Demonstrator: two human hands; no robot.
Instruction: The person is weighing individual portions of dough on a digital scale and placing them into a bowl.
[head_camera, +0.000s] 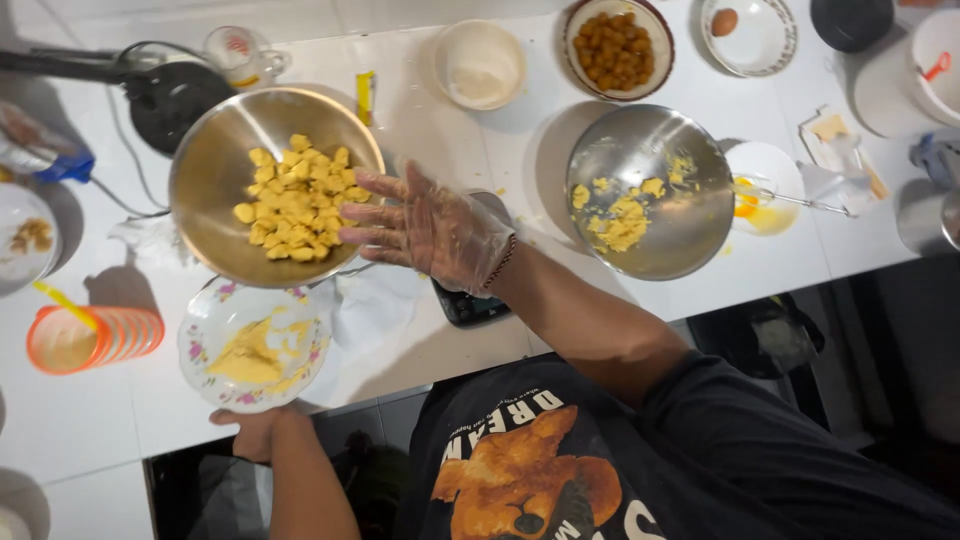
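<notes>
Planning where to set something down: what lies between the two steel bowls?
In the head view, the gloved right hand hovers between the left steel bowl and right steel bowl, above a dark kitchen scale.

Steel bowl (215, 165) of yellow chunks (296, 198) — tilted over a flowered plate (205, 330) smeared yellow.

I see pale yellow chunks (296, 198) in a silver steel bowl (205, 175), a white plate (205, 330) with pink-and-green flowers at seven o'clock from it, an orange ribbed cup (92, 338) at nine o'clock, and golden-brown balls (617, 49) at one o'clock.
</notes>
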